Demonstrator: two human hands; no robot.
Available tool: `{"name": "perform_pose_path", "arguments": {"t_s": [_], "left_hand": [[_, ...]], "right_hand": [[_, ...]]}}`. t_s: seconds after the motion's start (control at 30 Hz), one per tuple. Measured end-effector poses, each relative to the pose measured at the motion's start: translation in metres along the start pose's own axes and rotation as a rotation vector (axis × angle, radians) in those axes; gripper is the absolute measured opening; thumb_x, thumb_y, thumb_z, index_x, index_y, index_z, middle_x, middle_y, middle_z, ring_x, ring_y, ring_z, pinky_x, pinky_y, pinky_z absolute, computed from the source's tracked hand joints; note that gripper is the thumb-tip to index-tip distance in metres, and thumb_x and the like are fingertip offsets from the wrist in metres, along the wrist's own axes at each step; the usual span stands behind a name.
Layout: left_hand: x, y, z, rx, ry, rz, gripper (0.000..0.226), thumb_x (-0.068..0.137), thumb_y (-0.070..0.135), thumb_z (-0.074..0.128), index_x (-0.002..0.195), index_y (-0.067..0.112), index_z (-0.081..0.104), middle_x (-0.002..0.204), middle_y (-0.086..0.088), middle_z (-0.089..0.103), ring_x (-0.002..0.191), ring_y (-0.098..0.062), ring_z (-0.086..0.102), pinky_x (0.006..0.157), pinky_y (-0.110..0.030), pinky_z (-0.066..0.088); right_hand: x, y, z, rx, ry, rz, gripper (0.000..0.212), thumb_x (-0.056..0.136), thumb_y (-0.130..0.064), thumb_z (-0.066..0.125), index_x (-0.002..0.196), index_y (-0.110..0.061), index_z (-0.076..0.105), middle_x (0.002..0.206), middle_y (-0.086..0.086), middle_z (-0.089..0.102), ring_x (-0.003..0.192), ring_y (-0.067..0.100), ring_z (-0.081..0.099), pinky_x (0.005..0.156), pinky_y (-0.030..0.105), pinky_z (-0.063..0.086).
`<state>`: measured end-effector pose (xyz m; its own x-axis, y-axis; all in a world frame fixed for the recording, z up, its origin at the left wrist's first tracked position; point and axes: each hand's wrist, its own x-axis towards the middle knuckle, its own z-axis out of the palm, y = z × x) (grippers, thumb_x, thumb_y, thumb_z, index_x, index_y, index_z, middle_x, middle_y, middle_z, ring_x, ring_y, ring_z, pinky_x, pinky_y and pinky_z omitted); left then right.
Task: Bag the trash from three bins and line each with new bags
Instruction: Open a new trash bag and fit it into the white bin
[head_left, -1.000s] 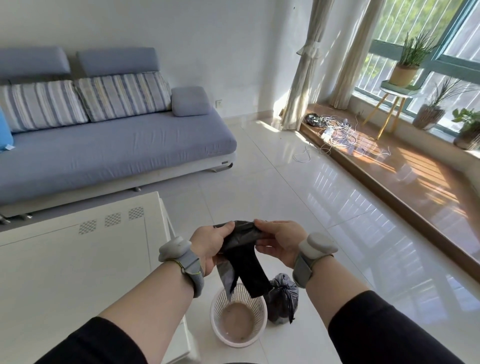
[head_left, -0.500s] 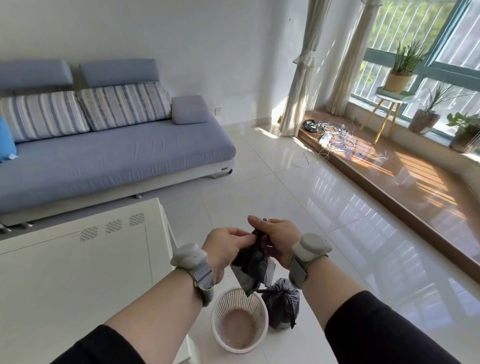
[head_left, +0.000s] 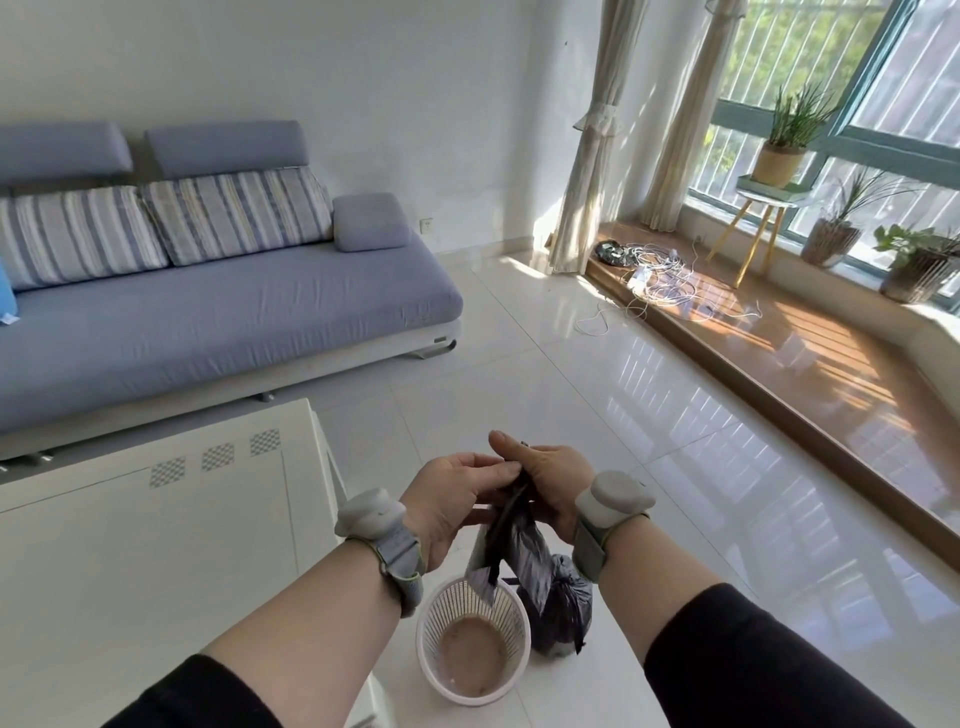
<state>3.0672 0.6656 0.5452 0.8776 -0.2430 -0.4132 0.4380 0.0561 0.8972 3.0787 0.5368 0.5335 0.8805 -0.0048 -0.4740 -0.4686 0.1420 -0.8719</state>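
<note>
Fingers (head_left: 498, 470) of both hands are pinching the top of a folded black bag (head_left: 511, 540), which is hanging lengthwise straight down toward the empty white bin (head_left: 474, 639) directly below them, while 1 tied trash bag (head_left: 563, 605) is sitting beside it, nearer the right hand (head_left: 550, 480).

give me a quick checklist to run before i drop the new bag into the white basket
1. New bag held in both hands: ok, left hand and right hand both pinch its top.
2. Bag mouth opened: not ok, it hangs folded and flat.
3. White basket free of trash: ok, only its brownish bottom shows.
4. Basket upright and under the hands: ok, the bag's tip hangs above its rim.
5. Tied full bag out of the way: ok, on the floor beside the basket, outside it.
6. New bag free of tears: cannot tell.
</note>
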Motion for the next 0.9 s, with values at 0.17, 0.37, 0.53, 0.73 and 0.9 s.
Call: {"name": "perform_pose_path", "arguments": {"t_s": [0.17, 0.37, 0.53, 0.73, 0.9], "left_hand": [[0.002, -0.003, 0.0, -0.004, 0.047, 0.004, 0.006, 0.086, 0.005, 0.066, 0.089, 0.0, 0.066, 0.084, -0.016, 0.069, 0.076, -0.025, 0.065, 0.073, -0.033, 0.054], [0.001, 0.003, -0.012, 0.039, 0.09, 0.002, 0.014, 0.094, 0.007, 0.056, 0.081, 0.007, 0.059, 0.07, -0.008, 0.063, 0.055, -0.013, 0.06, 0.05, -0.021, 0.05], [0.007, -0.003, -0.018, 0.072, 0.241, -0.018, 0.015, 0.099, 0.012, 0.048, 0.085, 0.012, 0.054, 0.074, -0.008, 0.057, 0.061, -0.018, 0.053, 0.051, -0.027, 0.043], [0.004, 0.005, -0.022, -0.105, 0.208, -0.023, 0.001, 0.094, 0.01, 0.055, 0.094, 0.012, 0.054, 0.077, -0.006, 0.055, 0.063, -0.017, 0.051, 0.055, -0.028, 0.043], [0.006, -0.005, -0.033, 0.302, 0.177, -0.025, 0.036, 0.068, 0.0, 0.063, 0.099, 0.017, 0.056, 0.096, -0.012, 0.064, 0.08, -0.025, 0.062, 0.069, -0.036, 0.052]], "right_hand": [[-0.003, 0.003, 0.004, 0.03, -0.014, 0.02, 0.081, 0.035, -0.059, 0.09, 0.083, 0.004, 0.07, 0.084, 0.025, 0.068, 0.076, 0.033, 0.066, 0.083, 0.057, 0.055], [-0.004, 0.002, -0.009, 0.106, -0.05, 0.022, 0.044, 0.067, -0.004, 0.081, 0.052, -0.015, 0.042, 0.052, 0.006, 0.048, 0.049, 0.021, 0.05, 0.051, 0.028, 0.047], [-0.003, -0.001, -0.011, -0.029, -0.027, 0.021, 0.033, 0.071, 0.015, 0.066, 0.068, -0.014, 0.05, 0.058, 0.008, 0.049, 0.051, 0.02, 0.047, 0.05, 0.027, 0.042], [0.002, 0.003, -0.012, -0.197, 0.182, -0.042, 0.024, 0.074, 0.01, 0.056, 0.074, -0.013, 0.063, 0.068, 0.008, 0.058, 0.059, 0.023, 0.053, 0.057, 0.03, 0.047], [0.002, -0.004, -0.015, 0.16, 0.206, 0.003, 0.028, 0.08, 0.014, 0.047, 0.079, -0.008, 0.064, 0.065, 0.012, 0.057, 0.053, 0.024, 0.053, 0.054, 0.029, 0.05]]}}
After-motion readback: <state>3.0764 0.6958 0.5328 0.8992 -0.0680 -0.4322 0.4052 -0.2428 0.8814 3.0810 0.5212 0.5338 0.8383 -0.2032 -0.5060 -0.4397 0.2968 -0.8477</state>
